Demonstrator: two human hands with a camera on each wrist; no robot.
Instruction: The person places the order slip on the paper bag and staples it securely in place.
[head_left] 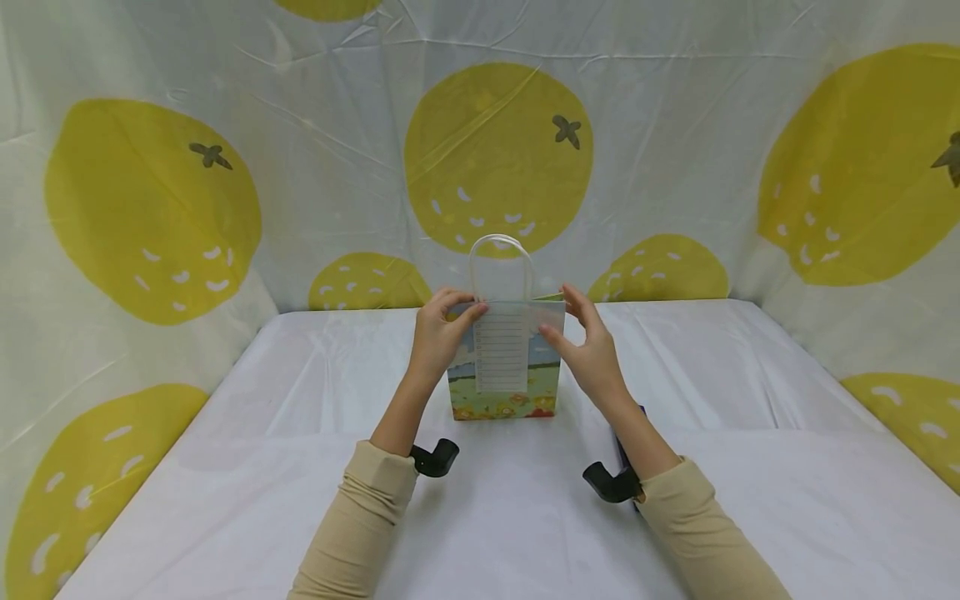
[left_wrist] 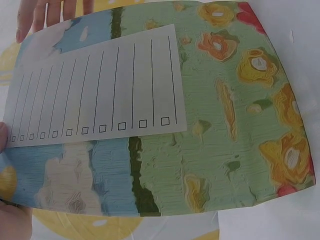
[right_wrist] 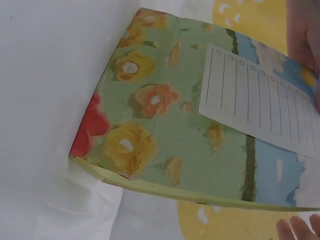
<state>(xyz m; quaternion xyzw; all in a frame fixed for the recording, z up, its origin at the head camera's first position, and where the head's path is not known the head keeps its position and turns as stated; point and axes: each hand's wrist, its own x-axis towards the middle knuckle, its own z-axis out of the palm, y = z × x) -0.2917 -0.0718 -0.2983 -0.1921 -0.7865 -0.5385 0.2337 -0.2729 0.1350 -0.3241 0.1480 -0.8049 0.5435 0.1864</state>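
Observation:
A small paper gift bag, painted with sky, grass and flowers, stands upright on the table with its white handles up. Against its front lies a lined checklist sheet with small boxes down one side. My left hand pinches the bag's top left edge, its thumb at the sheet's upper corner. Around the top right corner is my right hand, thumb over the bag's front and fingers extended by the edge. In the right wrist view, the right fingertips show apart from the bag's side.
White cloth covers the table, and a lemon-print curtain hangs behind and at both sides. Beneath the right forearm lies a dark, narrow object, mostly hidden. Black mounts sit on both wrists.

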